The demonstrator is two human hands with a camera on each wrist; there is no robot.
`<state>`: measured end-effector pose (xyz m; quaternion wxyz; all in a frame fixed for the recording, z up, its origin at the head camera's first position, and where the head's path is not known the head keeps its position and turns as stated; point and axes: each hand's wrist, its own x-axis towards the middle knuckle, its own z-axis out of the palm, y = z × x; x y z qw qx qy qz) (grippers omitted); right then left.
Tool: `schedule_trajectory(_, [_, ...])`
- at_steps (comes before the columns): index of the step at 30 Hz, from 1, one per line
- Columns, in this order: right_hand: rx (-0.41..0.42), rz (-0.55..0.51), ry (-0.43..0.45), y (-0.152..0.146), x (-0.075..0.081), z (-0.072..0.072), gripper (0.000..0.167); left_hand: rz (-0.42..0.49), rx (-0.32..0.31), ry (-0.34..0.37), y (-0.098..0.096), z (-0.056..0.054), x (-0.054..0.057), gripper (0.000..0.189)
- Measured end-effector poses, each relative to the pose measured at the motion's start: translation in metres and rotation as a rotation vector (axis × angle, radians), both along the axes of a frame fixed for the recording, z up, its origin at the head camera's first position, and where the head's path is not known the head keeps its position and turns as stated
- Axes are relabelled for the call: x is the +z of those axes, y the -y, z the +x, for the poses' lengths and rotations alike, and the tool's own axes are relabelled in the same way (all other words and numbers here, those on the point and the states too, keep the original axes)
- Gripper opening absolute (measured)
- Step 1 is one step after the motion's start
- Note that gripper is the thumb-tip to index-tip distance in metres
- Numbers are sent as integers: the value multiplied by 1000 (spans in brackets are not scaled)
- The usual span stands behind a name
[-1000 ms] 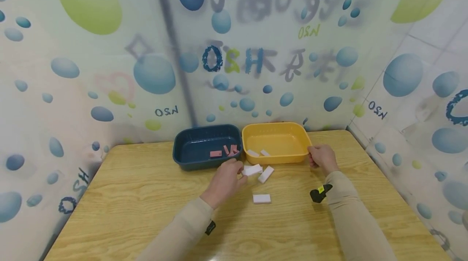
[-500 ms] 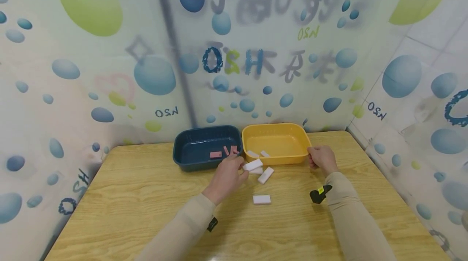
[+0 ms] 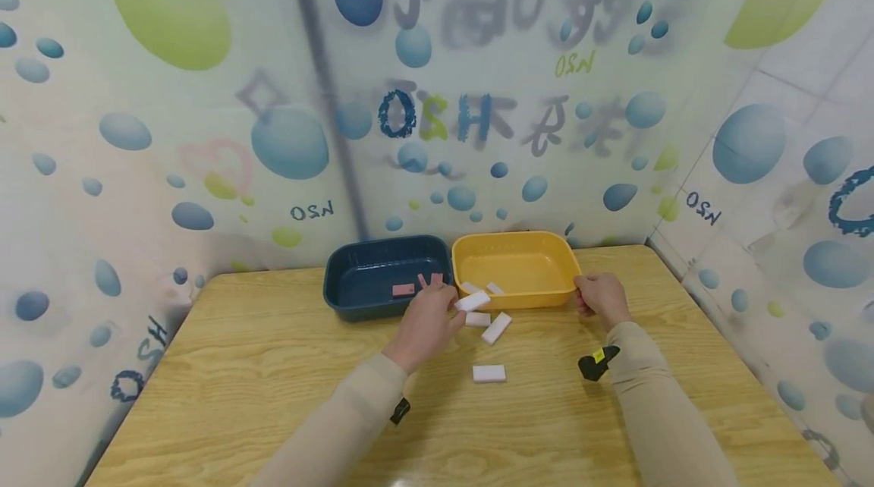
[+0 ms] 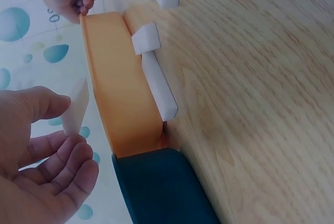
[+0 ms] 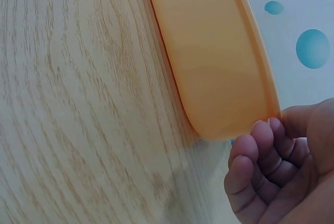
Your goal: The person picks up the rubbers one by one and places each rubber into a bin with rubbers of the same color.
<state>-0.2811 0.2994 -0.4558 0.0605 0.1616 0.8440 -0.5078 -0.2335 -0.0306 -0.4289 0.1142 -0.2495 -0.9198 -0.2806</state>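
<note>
My left hand [image 3: 422,329] pinches a white rectangular block [image 3: 473,301] between thumb and fingertips, by the front left corner of a yellow basin [image 3: 522,300]. In the left wrist view this block [image 4: 76,110] is held up at rim height, apart from the basin. My right hand [image 3: 602,299] grips the basin's right rim; the right wrist view shows thumb and curled fingers on the rim. Two white blocks lie on the table before the basin, one flat [image 3: 478,318] and one slanted [image 3: 496,328]. A further white block [image 3: 488,374] lies closer to me.
A dark blue basin [image 3: 369,312] stands against the yellow one's left side, with several pink blocks [image 3: 403,290] inside; my left hand partly hides them. White blocks [image 3: 495,287] lie inside the yellow basin. Behind the wooden table [image 3: 273,366] rises a patterned wall covering.
My left hand has lifted the white block off the one beneath it and moved slightly forward toward the basins. My right hand stays on the yellow rim.
</note>
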Motion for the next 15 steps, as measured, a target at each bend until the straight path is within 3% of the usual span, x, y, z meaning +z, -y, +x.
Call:
schedule_trajectory(7, [7, 22, -17, 0, 1, 1, 35, -8, 22, 40, -2, -8, 0, 12])
schedule_trajectory(15, [5, 37, -7, 1, 0, 1, 35, -26, 46, 32, -4, -13, 2, 12])
